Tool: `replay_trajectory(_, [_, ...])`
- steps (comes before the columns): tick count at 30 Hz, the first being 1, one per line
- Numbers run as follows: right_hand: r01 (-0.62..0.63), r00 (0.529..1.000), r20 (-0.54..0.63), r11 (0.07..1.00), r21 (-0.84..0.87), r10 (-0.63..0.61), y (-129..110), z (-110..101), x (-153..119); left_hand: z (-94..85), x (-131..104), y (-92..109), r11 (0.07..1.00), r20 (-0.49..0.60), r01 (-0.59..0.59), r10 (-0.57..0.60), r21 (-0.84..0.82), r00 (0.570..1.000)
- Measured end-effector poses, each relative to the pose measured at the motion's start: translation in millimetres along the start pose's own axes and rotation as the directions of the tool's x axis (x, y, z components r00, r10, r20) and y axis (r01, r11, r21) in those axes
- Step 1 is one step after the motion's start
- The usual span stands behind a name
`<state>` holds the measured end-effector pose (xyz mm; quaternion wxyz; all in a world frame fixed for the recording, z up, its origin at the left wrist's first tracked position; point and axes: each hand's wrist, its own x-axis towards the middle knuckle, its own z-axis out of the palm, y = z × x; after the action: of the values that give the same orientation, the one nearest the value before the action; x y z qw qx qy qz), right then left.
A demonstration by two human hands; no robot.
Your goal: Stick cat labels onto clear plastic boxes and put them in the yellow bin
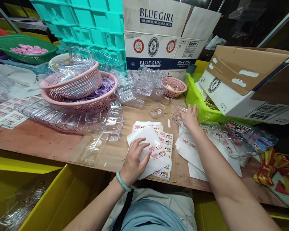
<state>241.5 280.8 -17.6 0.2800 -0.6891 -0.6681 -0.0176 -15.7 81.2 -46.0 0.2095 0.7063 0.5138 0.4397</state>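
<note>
My left hand, with a green bangle at the wrist, hovers over the sticker sheets, its fingers apart and nothing in them. Beneath it lies a stack of white sheets printed with cartoon cats and pink lettering. Farther forward and to the right, my right hand reaches to a clear plastic case near the green basket. Its fingertips are at the case's right side; whether they grip it cannot be made out. A clear empty case lies just left of that one.
Rows of clear cases and pink baskets stand at the left. Behind are turquoise crates and a beer carton. A lime basket, an open carton and stickered cases occupy the right.
</note>
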Motion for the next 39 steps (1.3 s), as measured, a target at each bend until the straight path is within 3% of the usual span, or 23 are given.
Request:
replay_trajectory(2, [0.103,0.995,-0.003,0.995,0.016,-0.103,-12.8,-6.3,-24.3,4.9,-10.6,-4.8,0.999,0.005,-0.019,0.019,0.051,1.0])
replay_trajectory(4, [0.15,0.975,0.155,0.986,0.073,-0.16,-31.1,-14.8,-63.0,9.8,-18.8,-12.9,0.996,0.02,-0.017,0.015,0.084,1.0])
replay_trajectory(6, [0.081,0.889,0.442,0.991,0.109,-0.121,-48.4,-19.5,-103.8,14.4,-25.0,-20.9,0.995,0.029,-0.011,0.008,0.097,1.0])
replay_trajectory(9, [-0.05,0.804,0.582,0.961,0.271,-0.123,-64.0,-21.0,-144.1,17.2,-29.8,-23.8,0.998,0.041,0.019,-0.021,0.058,0.999])
replay_trajectory(11, [-0.262,0.783,0.609,0.822,0.506,-0.125,-68.8,-24.9,-152.1,14.4,-28.2,-16.3,0.993,-0.052,0.118,-0.119,-0.019,0.992])
replay_trajectory(13, [-0.492,0.758,0.643,0.552,0.673,-0.107,-72.6,-33.9,-150.8,8.4,-22.1,-2.7,0.94,-0.214,0.259,-0.306,-0.22,0.928])
replay_trajectory(14, [-0.563,0.754,0.651,0.423,0.71,-0.09,-74.7,-39.3,-148.9,4.9,-17.7,5.2,0.869,-0.239,0.319,-0.424,-0.378,0.873])
replay_trajectory(15, [-0.601,0.753,0.655,0.332,0.727,-0.07,-76.9,-44.6,-147.2,1.5,-12.7,12.9,0.748,-0.181,0.369,-0.539,-0.551,0.823])
replay_trajectory(17, [-0.605,0.766,0.642,0.294,0.74,-0.039,-81.0,-52.4,-146.2,-3.0,-3.0,25.9,0.378,0.136,0.47,-0.647,-0.798,0.751])
replay_trajectory(19, [-0.471,0.857,0.515,0.43,0.77,0.017,-83.9,-55.5,-149.2,-3.3,4.1,33.8,0.067,0.403,0.539,-0.587,-0.84,0.702])
replay_trajectory(21, [-0.2,0.97,0.241,0.667,0.717,0.032,-85.9,-55.2,-155.7,0.0,7.3,36.7,-0.033,0.451,0.522,-0.553,-0.852,0.701])
replay_trajectory(23, [0.047,0.996,0.034,0.824,0.565,-0.08,-87.9,-53.5,-163.9,4.4,7.2,36.5,-0.005,0.401,0.477,-0.55,-0.879,0.733])
replay_trajectory(26, [0.156,0.971,0.077,0.838,0.523,-0.228,-92.0,-48.8,-175.2,8.7,4.8,34.8,0.061,0.371,0.472,-0.534,-0.879,0.76])
replay_trajectory(31, [-0.073,0.98,0.185,0.718,0.692,-0.078,-99.2,-37.4,-185.0,10.7,3.8,30.1,0.088,0.384,0.502,-0.536,-0.86,0.752])
replay_trajectory(35, [-0.308,0.937,0.347,0.563,0.767,0.04,-100.7,-34.5,-187.4,13.8,2.7,24.7,0.158,0.36,0.502,-0.521,-0.85,0.774])
replay_trajectory(37, [-0.293,0.941,0.336,0.565,0.772,0.028,-99.6,-36.2,-186.7,14.3,2.1,23.9,0.182,0.331,0.485,-0.53,-0.855,0.781])
replay_trajectory(39, [-0.184,0.963,0.266,0.62,0.763,-0.041,-98.3,-38.8,-184.8,12.9,2.6,25.5,0.18,0.29,0.453,-0.555,-0.873,0.779])
